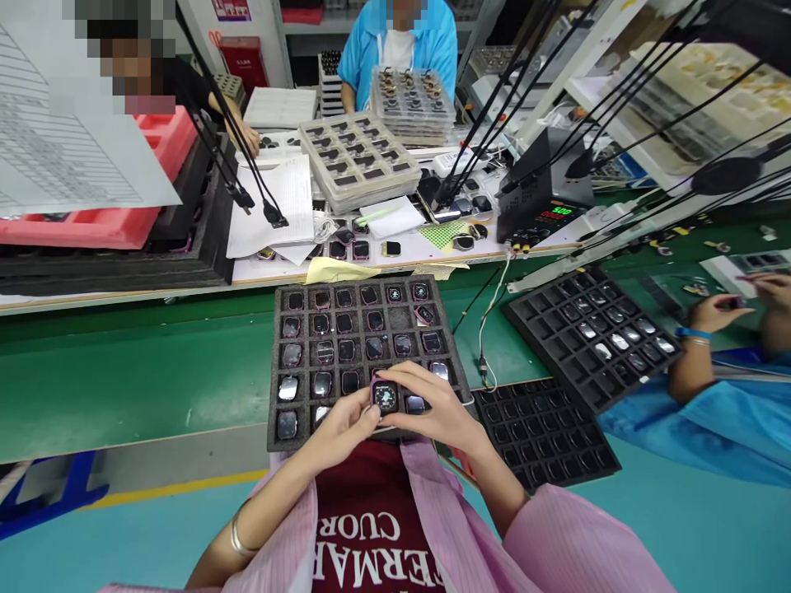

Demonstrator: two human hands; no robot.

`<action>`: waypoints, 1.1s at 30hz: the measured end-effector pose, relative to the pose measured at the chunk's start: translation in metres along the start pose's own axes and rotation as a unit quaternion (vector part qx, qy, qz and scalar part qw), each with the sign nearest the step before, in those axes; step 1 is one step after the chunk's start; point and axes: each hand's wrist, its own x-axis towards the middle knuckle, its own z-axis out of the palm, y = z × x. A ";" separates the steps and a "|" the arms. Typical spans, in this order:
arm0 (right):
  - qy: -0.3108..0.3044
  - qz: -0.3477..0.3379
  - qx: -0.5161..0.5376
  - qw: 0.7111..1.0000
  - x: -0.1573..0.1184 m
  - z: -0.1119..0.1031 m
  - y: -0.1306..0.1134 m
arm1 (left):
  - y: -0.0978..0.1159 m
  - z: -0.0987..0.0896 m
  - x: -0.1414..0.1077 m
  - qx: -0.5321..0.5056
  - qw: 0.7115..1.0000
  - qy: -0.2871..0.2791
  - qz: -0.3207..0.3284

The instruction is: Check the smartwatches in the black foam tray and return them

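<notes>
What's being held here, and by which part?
A small watch unit with its screen lit, held by its outer edges between the left hand and right hand.

Squarish smartwatch case [385, 397], purplish at the rim, pale dial lit on a dark screen. Held face-up between left hand [346, 424] and right hand [437, 405], above the foam tray [399, 317].

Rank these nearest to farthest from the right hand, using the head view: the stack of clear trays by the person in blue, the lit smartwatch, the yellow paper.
1. Lit smartwatch: at the fingers, on the hand's left.
2. Yellow paper: ahead and to the left.
3. Stack of clear trays: farthest ahead, before the person in blue.
</notes>
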 end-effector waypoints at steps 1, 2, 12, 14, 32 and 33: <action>0.007 -0.003 -0.009 1.000 0.000 0.000 0.001 | 0.002 0.000 -0.002 -0.010 1.000 -0.010 -0.008; 0.017 -0.006 -0.019 1.000 0.000 0.001 0.001 | 0.004 0.000 -0.003 -0.013 1.000 -0.010 -0.012; 0.021 -0.008 -0.042 0.999 0.002 0.008 0.001 | 0.005 0.002 -0.008 -0.029 0.999 0.033 -0.008; 0.013 -0.005 -0.031 0.999 0.002 0.005 0.000 | 0.006 -0.001 -0.009 -0.049 0.999 0.002 -0.016; 0.036 -0.034 -0.024 0.998 -0.002 0.015 -0.006 | 0.014 0.008 -0.014 0.015 0.998 0.067 -0.018; 0.041 -0.039 -0.024 0.998 -0.002 0.017 -0.005 | 0.015 0.008 -0.013 0.016 0.997 0.069 -0.017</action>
